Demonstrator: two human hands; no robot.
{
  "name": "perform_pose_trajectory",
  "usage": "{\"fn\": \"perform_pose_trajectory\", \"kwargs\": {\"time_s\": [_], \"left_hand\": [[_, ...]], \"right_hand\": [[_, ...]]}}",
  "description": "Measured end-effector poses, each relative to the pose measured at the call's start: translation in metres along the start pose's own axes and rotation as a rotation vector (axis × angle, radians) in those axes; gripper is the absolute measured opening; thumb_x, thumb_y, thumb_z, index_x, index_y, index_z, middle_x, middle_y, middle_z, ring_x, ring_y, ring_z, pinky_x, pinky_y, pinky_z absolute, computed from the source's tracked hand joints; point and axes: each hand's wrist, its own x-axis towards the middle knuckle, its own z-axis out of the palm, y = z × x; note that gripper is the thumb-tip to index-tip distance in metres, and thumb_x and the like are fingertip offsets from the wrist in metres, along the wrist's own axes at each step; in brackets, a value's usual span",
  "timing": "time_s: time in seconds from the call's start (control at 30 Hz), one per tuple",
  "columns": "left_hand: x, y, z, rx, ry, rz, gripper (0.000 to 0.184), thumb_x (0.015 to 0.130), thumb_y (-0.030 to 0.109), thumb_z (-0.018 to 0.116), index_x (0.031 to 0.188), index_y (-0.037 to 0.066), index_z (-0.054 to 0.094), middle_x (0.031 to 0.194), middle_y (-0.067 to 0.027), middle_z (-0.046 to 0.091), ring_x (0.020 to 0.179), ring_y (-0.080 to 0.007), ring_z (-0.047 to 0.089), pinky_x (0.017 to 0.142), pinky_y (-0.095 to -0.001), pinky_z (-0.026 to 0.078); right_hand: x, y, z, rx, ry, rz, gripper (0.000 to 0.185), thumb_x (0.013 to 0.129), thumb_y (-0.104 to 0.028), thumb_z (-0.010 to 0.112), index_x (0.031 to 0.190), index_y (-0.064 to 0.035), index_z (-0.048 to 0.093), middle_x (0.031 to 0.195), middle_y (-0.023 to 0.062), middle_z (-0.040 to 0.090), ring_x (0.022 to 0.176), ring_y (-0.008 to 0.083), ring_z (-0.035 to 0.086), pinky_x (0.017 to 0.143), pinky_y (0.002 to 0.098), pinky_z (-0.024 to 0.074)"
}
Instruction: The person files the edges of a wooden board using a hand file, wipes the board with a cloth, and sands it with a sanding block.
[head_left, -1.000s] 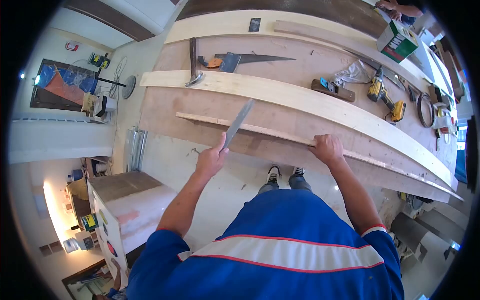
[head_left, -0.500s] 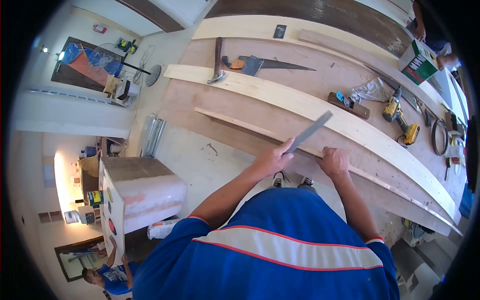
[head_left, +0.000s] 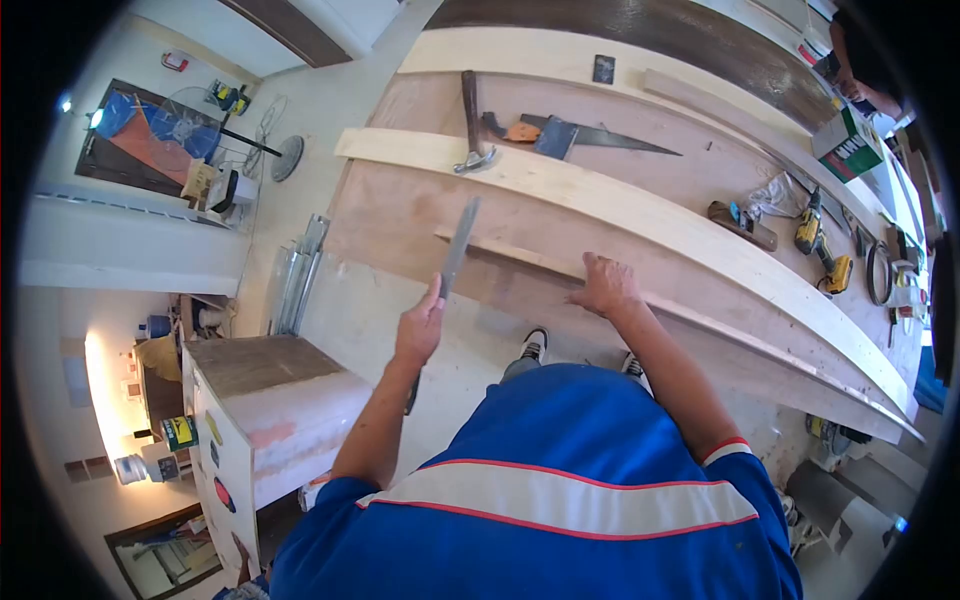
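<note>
My left hand (head_left: 420, 330) is closed round the lower end of a flat grey metal file (head_left: 461, 245), which points up across the left end of a thin wooden strip (head_left: 520, 257). On that strip, further right, rests my right hand (head_left: 608, 286), its fingers apart over the edge. The strip stands along the near side of a brown panel (head_left: 400, 210). Beyond it lies a long pale board (head_left: 600, 191), with the head of a hammer (head_left: 471, 115) on its left end.
Behind the board lie a handsaw (head_left: 620, 141), a hand plane (head_left: 742, 226) and a yellow drill (head_left: 822, 240). A green and white box (head_left: 847, 145) stands far right near another person's hands (head_left: 853, 88). A cabinet (head_left: 300, 425) is at the left.
The file and my left hand have swung left, away from my right hand. My right hand has shifted left along the strip, and its fingers have spread. The view has shifted too.
</note>
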Motion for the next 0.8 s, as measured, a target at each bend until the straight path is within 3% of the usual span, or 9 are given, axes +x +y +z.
{"fn": "perform_pose_trajectory", "kwargs": {"time_s": [0.1, 0.13, 0.23, 0.33, 0.43, 0.5, 0.63, 0.77, 0.8], "left_hand": [[0.017, -0.039, -0.043, 0.033, 0.032, 0.183, 0.050, 0.104, 0.024, 0.053, 0.154, 0.020, 0.046, 0.123, -0.0287, 0.065, 0.105, -0.0409, 0.070, 0.086, -0.0393, 0.055], [0.021, -0.033, -0.060, 0.089, -0.095, 0.001, 0.050, 0.104, 0.024, 0.054, 0.153, 0.020, 0.046, 0.121, -0.0277, 0.067, 0.103, -0.0412, 0.070, 0.084, -0.0411, 0.056], [0.046, -0.076, -0.054, 0.101, 0.023, 0.352, 0.050, 0.103, 0.025, 0.054, 0.152, 0.020, 0.048, 0.112, -0.0270, 0.069, 0.093, -0.0414, 0.071, 0.079, -0.0443, 0.056], [0.074, -0.077, -0.026, 0.070, -0.004, 0.488, 0.052, 0.103, 0.024, 0.055, 0.154, 0.023, 0.045, 0.098, -0.0258, 0.071, 0.081, -0.0421, 0.071, 0.073, -0.0485, 0.055], [0.099, 0.000, 0.004, 0.107, -0.299, 0.324, 0.052, 0.104, 0.027, 0.055, 0.154, 0.023, 0.044, 0.110, -0.0254, 0.070, 0.098, -0.0379, 0.072, 0.083, -0.0439, 0.055], [0.110, 0.039, 0.035, 0.158, -0.333, 0.393, 0.052, 0.103, 0.030, 0.056, 0.154, 0.027, 0.045, 0.087, -0.0269, 0.069, 0.079, -0.0412, 0.071, 0.072, -0.0491, 0.053], [0.107, 0.031, 0.042, 0.107, -0.307, 0.497, 0.053, 0.102, 0.032, 0.056, 0.154, 0.030, 0.044, 0.082, -0.0281, 0.067, 0.073, -0.0420, 0.069, 0.065, -0.0481, 0.052], [0.079, -0.036, -0.035, 0.076, -0.261, 0.294, 0.054, 0.102, 0.028, 0.057, 0.154, 0.029, 0.044, 0.099, -0.0273, 0.069, 0.081, -0.0394, 0.072, 0.073, -0.0472, 0.055], [0.079, -0.061, -0.049, 0.087, -0.156, 0.349, 0.053, 0.102, 0.028, 0.057, 0.153, 0.028, 0.046, 0.090, -0.0252, 0.069, 0.075, -0.0388, 0.071, 0.069, -0.0473, 0.055]], "right_hand": [[0.006, -0.014, 0.001, -0.080, -0.058, 0.146, 0.044, 0.081, -0.044, 0.080, 0.103, -0.0069, 0.071, 0.104, 0.0171, 0.075, 0.099, 0.0343, 0.072, 0.088, 0.0449, 0.0569], [0.007, -0.016, 0.002, -0.096, -0.041, 0.138, 0.040, 0.082, -0.043, 0.079, 0.101, -0.0077, 0.072, 0.103, 0.0164, 0.075, 0.098, 0.0340, 0.072, 0.088, 0.0446, 0.0570], [0.007, -0.015, 0.011, -0.118, 0.021, 0.125, 0.033, 0.084, -0.041, 0.077, 0.094, -0.0101, 0.074, 0.098, 0.0148, 0.076, 0.096, 0.0334, 0.072, 0.087, 0.0444, 0.0571], [0.006, -0.012, 0.017, -0.118, 0.067, 0.133, 0.031, 0.083, -0.041, 0.077, 0.092, -0.0116, 0.074, 0.094, 0.0144, 0.075, 0.094, 0.0340, 0.072, 0.085, 0.0454, 0.0570], [0.004, -0.017, 0.021, -0.117, 0.076, 0.143, 0.031, 0.082, -0.041, 0.077, 0.091, -0.0116, 0.074, 0.091, 0.0152, 0.075, 0.091, 0.0349, 0.072, 0.083, 0.0468, 0.0567], [0.005, -0.017, 0.018, -0.133, 0.102, 0.127, 0.031, 0.082, -0.041, 0.077, 0.089, -0.0111, 0.073, 0.090, 0.0158, 0.074, 0.090, 0.0352, 0.072, 0.082, 0.0475, 0.0566], [0.009, -0.012, 0.022, -0.158, 0.135, 0.095, 0.033, 0.081, -0.042, 0.078, 0.088, -0.0101, 0.073, 0.089, 0.0162, 0.074, 0.088, 0.0357, 0.072, 0.081, 0.0478, 0.0565], [0.008, -0.008, 0.023, -0.131, 0.101, 0.103, 0.033, 0.082, -0.042, 0.078, 0.090, -0.0099, 0.072, 0.089, 0.0162, 0.074, 0.089, 0.0358, 0.071, 0.082, 0.0475, 0.0560], [0.009, -0.010, 0.019, -0.129, 0.092, 0.101, 0.033, 0.083, -0.041, 0.077, 0.091, -0.0097, 0.072, 0.090, 0.0159, 0.074, 0.091, 0.0357, 0.071, 0.083, 0.0473, 0.0560]]}}
